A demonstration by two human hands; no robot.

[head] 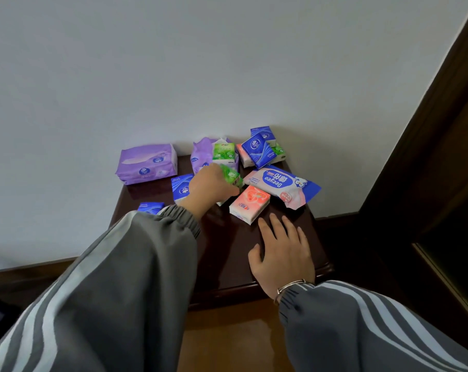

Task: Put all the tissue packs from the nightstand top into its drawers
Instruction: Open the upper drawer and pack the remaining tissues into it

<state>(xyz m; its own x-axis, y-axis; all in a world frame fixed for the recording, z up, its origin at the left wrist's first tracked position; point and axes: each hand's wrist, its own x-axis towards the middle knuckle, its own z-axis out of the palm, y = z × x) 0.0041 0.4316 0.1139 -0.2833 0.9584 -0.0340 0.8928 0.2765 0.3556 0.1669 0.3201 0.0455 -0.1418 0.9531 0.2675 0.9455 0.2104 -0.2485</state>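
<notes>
Left grip (210, 187): curled round a small green pack (230, 177), at mid-top, just beside the pink pack (250, 204).
Right grip (281, 253): spread flat on the nightstand top (227, 253), holding nothing.
Remaining packs: purple pack (147, 163), blue pack (150, 207), Deeyeo pack (281, 183) and others, all on top.
Drawers: out of view.
Likely slip: thin hold on a slick wrapper; could drop mid-carry.
Likely knock: loose sleeve cuff (182, 214) over the blue pack; could sweep it off the edge.
</notes>
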